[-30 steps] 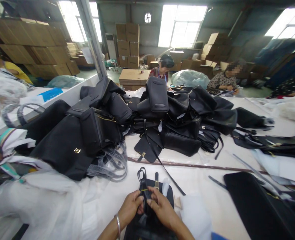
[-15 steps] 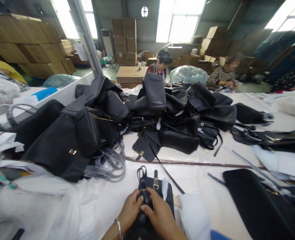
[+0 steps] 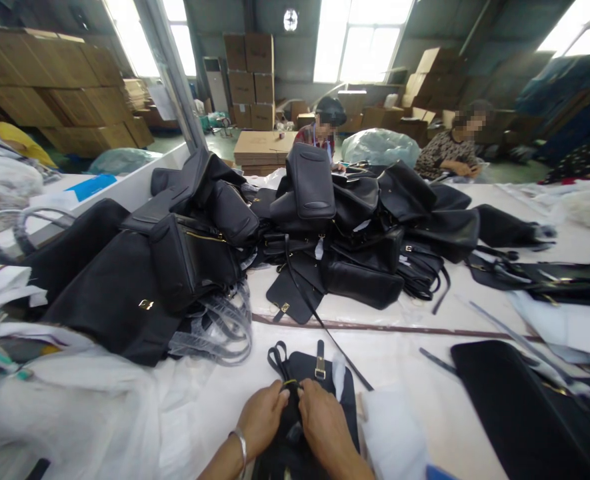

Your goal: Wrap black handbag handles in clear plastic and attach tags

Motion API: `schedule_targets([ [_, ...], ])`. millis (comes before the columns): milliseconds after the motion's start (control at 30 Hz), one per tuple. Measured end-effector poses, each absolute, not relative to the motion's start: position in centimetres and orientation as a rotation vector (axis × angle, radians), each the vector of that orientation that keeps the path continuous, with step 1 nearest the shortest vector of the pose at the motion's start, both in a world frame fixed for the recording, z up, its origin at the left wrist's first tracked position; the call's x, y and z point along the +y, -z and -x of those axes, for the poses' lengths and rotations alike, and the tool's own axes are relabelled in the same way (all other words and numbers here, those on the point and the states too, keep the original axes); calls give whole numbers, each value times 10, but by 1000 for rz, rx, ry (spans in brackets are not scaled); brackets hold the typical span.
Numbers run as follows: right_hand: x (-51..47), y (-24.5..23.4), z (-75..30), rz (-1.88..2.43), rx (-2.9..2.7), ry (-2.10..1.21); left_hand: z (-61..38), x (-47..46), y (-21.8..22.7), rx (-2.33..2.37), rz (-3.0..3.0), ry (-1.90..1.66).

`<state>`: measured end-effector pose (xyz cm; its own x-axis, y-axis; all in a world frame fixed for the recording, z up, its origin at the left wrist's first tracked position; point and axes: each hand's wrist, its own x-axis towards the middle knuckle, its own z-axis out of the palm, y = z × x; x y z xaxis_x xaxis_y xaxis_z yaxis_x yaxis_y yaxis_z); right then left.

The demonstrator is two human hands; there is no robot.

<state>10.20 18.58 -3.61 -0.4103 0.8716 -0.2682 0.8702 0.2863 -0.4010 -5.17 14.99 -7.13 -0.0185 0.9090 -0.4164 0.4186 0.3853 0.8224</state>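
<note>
A small black bag (image 3: 302,365) with a gold buckle (image 3: 320,365) lies on the near table in front of me. On top of it is a black strap (image 3: 277,357), folded into a bundle with loops at the far end and a thin yellow band (image 3: 290,382) around it. My left hand (image 3: 263,419), wearing a silver bangle, pinches the bundle from the left beside the band. From the right, my right hand (image 3: 325,421) closes on the same bundle, its fingertips near the band. Both hands partly cover the bag and strap.
Black bags (image 3: 309,183) are heaped across the table ahead. More black bags (image 3: 115,287) lie at left, beside clear plastic wrap (image 3: 95,407). White padding (image 3: 392,427) and a black panel (image 3: 499,400) are at right. Co-workers (image 3: 449,157) sit beyond the table.
My thumbs have moved from lying across the bundle to its sides near the yellow band. The strap loops have tilted left, and the bag appears slightly farther right.
</note>
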Motion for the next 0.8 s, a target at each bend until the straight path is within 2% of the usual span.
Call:
schedule_targets([
  [233,211,74,-129,1734,-2338,-1139,90,161,54,1285,-1013,-419],
  [333,224,93,-138,1783,-2289,-1197,106,164,50,1174,-876,-400],
  [600,232,116,-145,1857,-2209,-1178,116,176,77,828,-31,-1024],
  [800,221,121,-151,1851,-2125,-1039,134,209,58,795,60,-1403],
])
